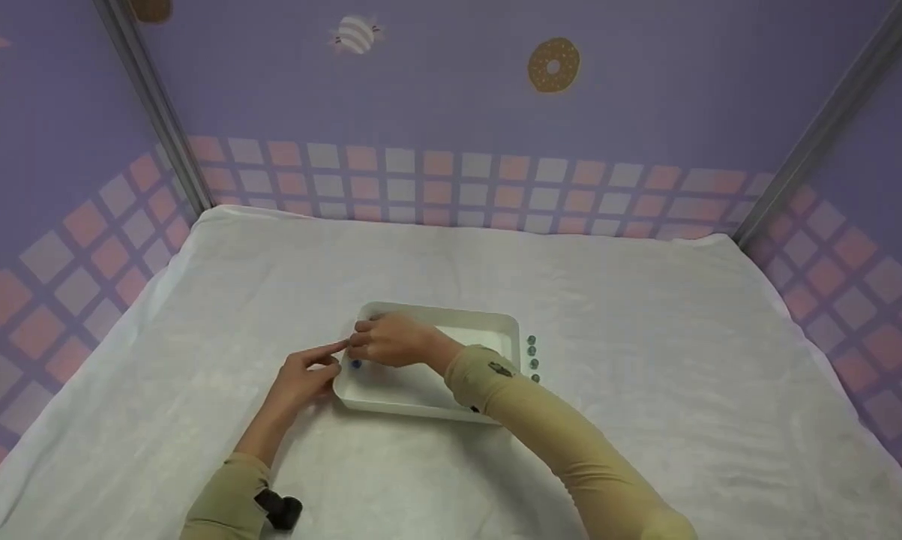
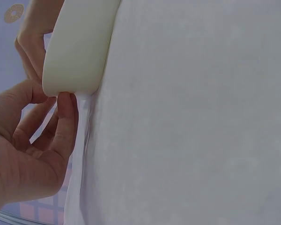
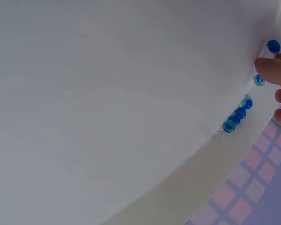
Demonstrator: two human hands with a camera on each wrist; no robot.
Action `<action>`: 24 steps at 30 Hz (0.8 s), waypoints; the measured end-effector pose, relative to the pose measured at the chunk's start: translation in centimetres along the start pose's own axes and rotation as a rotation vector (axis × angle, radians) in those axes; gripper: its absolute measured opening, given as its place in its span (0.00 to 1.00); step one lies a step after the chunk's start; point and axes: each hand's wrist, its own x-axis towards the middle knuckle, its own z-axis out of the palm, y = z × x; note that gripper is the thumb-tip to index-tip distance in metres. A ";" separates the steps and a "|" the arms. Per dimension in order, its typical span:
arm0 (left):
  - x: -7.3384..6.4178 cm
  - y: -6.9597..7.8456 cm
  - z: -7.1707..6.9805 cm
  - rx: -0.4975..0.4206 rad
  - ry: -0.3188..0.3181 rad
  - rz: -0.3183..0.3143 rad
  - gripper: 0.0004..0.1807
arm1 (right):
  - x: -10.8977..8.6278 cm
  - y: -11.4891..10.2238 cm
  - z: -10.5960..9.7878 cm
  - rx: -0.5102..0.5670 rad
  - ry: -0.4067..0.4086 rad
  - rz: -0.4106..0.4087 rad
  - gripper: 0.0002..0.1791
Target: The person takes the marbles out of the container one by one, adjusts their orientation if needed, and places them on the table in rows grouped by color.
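A white rectangular tray point(image 1: 413, 409) lies on the white cloth. My left hand point(image 1: 304, 379) touches the outside of its left end with its fingertips, one near the rim and others lower on the wall. My right hand point(image 1: 394, 340) reaches inside the tray to the same end. In the right wrist view, one of its fingertips is at a clear-and-blue glass marble point(image 3: 259, 79); other fingers are bent. A darker blue marble point(image 3: 273, 46) lies just beyond that fingertip. Several more marbles point(image 3: 240, 113) sit in a row along the tray's inner edge.
Several greenish marbles point(image 1: 533, 351) stand in a line on the white cloth point(image 1: 645, 375), just outside the tray's right end. Purple printed walls point(image 1: 451, 97) with grey corner posts point(image 1: 158, 112) enclose the table at the back and both sides.
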 end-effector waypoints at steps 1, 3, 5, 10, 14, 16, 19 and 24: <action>0.0 0.0 0.0 0.005 0.002 0.002 0.25 | 0.0 0.0 0.1 0.006 0.003 0.002 0.15; 0.1 0.1 0.0 0.015 0.005 0.007 0.25 | -0.1 0.0 0.2 0.007 0.018 0.001 0.15; 0.1 0.1 0.0 0.022 0.006 0.012 0.25 | -0.2 -0.1 0.3 -0.003 0.034 -0.005 0.14; 0.1 0.1 0.0 0.020 0.001 0.020 0.25 | -0.5 -0.3 0.5 -0.043 0.055 -0.035 0.14; 0.2 0.0 0.1 0.004 -0.005 0.021 0.26 | -0.5 -0.5 0.6 -0.048 0.042 -0.039 0.13; 0.3 -0.1 0.1 0.003 -0.006 0.020 0.26 | -0.5 -0.7 0.7 -0.040 0.042 -0.037 0.13; 0.3 -0.1 0.1 0.010 -0.006 0.019 0.26 | -0.6 -0.8 0.8 -0.032 0.048 -0.036 0.14; 0.1 0.0 0.0 0.003 -0.011 0.011 0.25 | -0.8 -0.7 0.5 -0.041 0.051 -0.038 0.14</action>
